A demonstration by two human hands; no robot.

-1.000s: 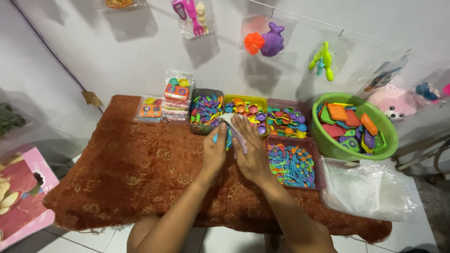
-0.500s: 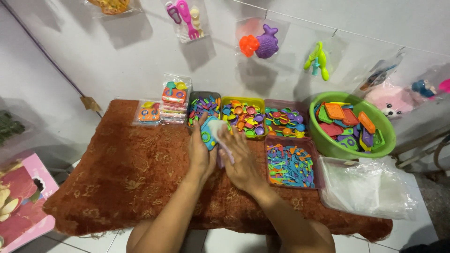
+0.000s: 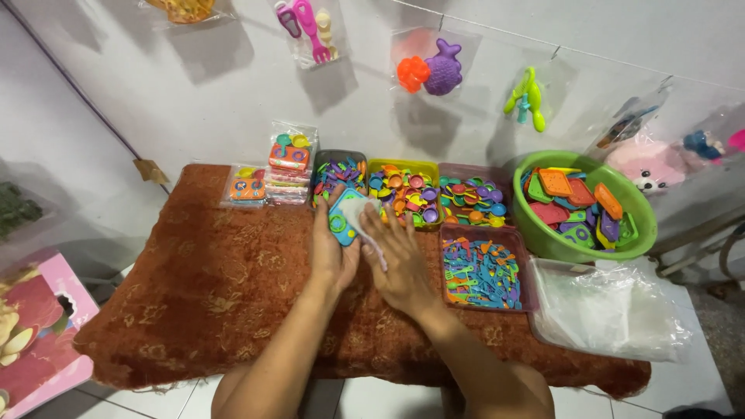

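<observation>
My left hand (image 3: 332, 247) holds a small blue toy piece in a clear plastic bag (image 3: 347, 217) over the brown cloth-covered table (image 3: 194, 295). My right hand (image 3: 400, 260) rests beside it, fingers on the bag's right edge. Just beyond my hands stand a dark tray of small colourful pieces (image 3: 338, 172), a yellow tray of little toy dishes (image 3: 403, 190) and a tray of more coloured pieces (image 3: 473, 198).
A tray of toy utensils (image 3: 483, 271) lies right of my hands. A green basin of flat toys (image 3: 582, 203) and a pile of clear bags (image 3: 613, 310) sit at the right. Packed toy sets (image 3: 283, 164) are stacked at the back left. Bagged toys hang on the wall.
Both hands drew back from the trays toward me and to the left, bringing the bagged blue piece with them.
</observation>
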